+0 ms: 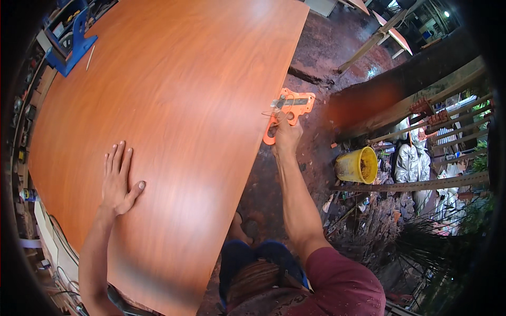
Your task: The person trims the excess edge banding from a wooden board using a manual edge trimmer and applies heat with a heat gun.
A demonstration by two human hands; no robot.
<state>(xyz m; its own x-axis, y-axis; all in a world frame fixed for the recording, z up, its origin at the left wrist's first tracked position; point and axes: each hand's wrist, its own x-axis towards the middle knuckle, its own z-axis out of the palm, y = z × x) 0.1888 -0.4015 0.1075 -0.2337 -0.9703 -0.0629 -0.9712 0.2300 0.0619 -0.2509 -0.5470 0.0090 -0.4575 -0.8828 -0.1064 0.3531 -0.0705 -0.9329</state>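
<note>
A large wood-grain board [174, 105] in reddish brown lies flat in front of me. My left hand [118, 181] rests palm down on its left part, fingers stretched and thumb out to the side. At the board's right edge, my right hand [288, 131] is wrapped round the grip of an orange edge trimmer [301, 104]. The trimmer's left side sits against the board's edge. A thin, curled strip [270, 112] sticks out beside it over the board. The trimmer's underside is hidden.
A blue tool [74, 45] and a thin stick [90, 58] lie at the board's far left corner. Tools crowd the shelf along the left. To the right stand a yellow bucket [356, 165], a wooden rail fence [411, 186] and silvery sacks [412, 162].
</note>
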